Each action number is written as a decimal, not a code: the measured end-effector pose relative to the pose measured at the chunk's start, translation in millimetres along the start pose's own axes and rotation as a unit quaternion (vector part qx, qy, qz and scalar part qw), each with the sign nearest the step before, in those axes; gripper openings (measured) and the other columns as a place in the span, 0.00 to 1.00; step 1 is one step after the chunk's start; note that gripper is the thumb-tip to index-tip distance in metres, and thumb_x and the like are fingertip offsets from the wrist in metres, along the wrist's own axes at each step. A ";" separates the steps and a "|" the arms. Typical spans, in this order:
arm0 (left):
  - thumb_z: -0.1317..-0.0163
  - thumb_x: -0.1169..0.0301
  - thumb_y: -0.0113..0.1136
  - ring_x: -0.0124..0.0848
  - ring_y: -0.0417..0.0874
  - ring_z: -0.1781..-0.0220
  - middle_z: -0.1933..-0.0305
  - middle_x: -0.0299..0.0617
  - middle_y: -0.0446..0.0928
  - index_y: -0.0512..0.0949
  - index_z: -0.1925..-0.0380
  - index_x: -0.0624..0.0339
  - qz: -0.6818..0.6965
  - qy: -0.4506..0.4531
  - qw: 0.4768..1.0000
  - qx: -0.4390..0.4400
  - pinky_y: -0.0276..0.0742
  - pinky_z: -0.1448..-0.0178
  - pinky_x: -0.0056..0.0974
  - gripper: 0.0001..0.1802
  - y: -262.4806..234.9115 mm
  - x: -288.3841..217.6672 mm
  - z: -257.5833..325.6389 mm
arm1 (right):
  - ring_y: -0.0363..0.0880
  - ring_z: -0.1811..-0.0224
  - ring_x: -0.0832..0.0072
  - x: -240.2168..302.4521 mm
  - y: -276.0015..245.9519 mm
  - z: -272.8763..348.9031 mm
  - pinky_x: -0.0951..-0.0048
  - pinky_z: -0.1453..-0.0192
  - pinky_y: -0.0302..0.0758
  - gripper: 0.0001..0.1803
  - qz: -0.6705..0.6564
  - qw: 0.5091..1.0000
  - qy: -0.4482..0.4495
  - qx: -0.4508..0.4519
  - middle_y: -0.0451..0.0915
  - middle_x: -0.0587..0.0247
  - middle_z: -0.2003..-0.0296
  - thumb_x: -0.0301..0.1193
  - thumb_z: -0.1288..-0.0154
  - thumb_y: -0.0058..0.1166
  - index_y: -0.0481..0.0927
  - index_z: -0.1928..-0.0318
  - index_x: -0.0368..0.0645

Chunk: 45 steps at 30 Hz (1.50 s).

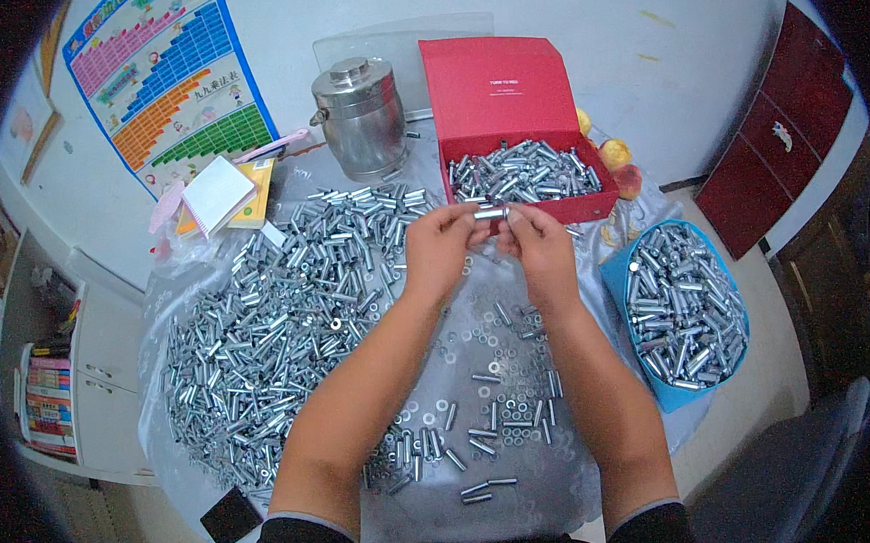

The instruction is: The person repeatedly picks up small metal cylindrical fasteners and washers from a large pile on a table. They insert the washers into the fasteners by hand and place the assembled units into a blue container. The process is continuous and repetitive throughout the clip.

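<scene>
Between the fingertips of both hands is a short shiny metal anchor bolt, held level. My left hand pinches its left end. On its right end, the thumb and fingers of my right hand are closed. Both hands are just in front of an open red box full of similar metal bolts. A big heap of metal sleeves spreads over the table left of my forearms. Loose washers and several sleeves lie between my arms.
A blue bin filled with metal bolts stands at the right. Behind the heap are a steel canister and a white notepad. Fruit sits beside the red box. A black flat object lies at the table's near left edge.
</scene>
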<state>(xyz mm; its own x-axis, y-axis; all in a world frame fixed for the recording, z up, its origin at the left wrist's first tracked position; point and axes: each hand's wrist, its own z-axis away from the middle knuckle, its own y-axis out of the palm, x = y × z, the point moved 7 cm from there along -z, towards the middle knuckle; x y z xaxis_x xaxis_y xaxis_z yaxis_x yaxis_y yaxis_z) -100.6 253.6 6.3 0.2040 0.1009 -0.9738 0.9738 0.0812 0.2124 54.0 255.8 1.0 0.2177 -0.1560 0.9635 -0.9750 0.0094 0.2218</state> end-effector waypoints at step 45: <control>0.38 0.78 0.60 0.28 0.84 0.63 0.62 0.46 0.83 0.77 0.51 0.71 -0.086 -0.102 0.991 0.034 0.81 0.57 0.31 0.16 -44.5 22.6 181.3 | 0.79 0.70 0.79 0.8 18.8 134.9 0.76 0.65 0.75 0.13 0.200 0.936 0.151 0.247 0.83 0.63 0.69 0.32 0.38 0.60 0.81 0.58 0.36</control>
<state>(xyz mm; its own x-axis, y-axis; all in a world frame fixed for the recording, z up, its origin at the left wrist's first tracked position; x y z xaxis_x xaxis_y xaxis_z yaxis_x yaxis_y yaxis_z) -121.1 72.5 -39.9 0.0446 -0.1109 -0.9928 0.9990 0.0129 0.0434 30.0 122.6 -14.3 -0.2407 0.0499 0.9693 -0.8656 -0.4629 -0.1911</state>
